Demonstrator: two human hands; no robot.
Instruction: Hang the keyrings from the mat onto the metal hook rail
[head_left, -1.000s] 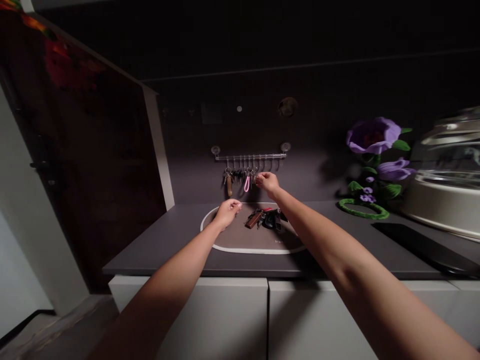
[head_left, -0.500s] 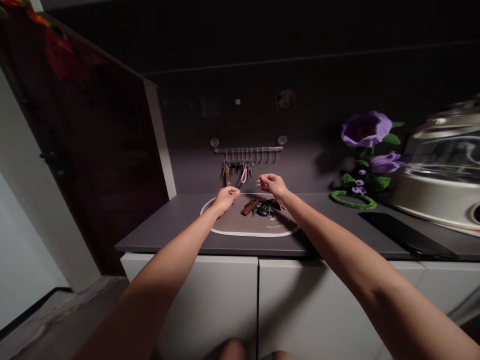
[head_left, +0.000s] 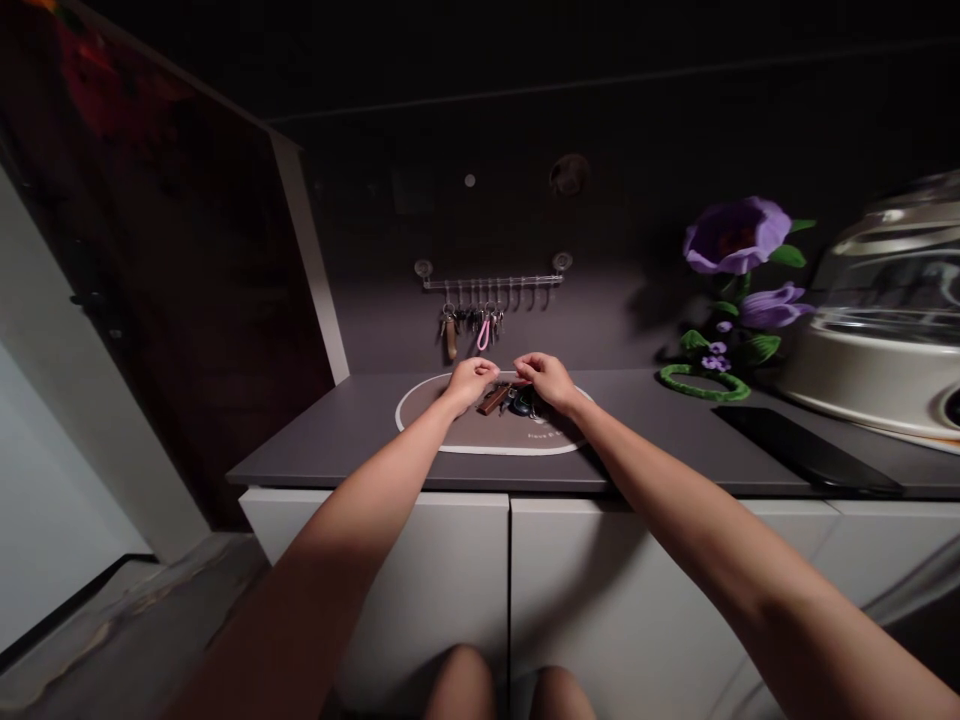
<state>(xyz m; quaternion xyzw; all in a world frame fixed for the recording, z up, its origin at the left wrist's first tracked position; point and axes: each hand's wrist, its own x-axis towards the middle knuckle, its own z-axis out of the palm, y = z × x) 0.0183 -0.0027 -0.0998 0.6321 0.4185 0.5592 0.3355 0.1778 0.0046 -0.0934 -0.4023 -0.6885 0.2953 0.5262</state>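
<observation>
A small pile of keys lies on an oval brown mat (head_left: 427, 430) with a white rim, between and just under my hands. In it are a brown leather key holder (head_left: 495, 400) and a dark car key fob (head_left: 520, 402). My left hand (head_left: 471, 382) is above the pile's left side, fingers curled and tips together. Over the right side, my right hand (head_left: 551, 380) has its fingers bent inward, thumb close to them, hiding part of the pile. Whatever either hand pinches is too small to make out. The fingertips of both hands nearly meet.
A clear hook rail (head_left: 495, 283) on the back wall carries several key bunches on its left hooks, one with a pink loop (head_left: 484, 333). To the right are purple craft flowers (head_left: 739, 237), a black phone-like slab (head_left: 802, 450) and a cream appliance (head_left: 870, 370).
My left hand has moved right, toward my right hand. The right hand has lowered toward the keys and its fingers have curled in. The view has tilted slightly down.
</observation>
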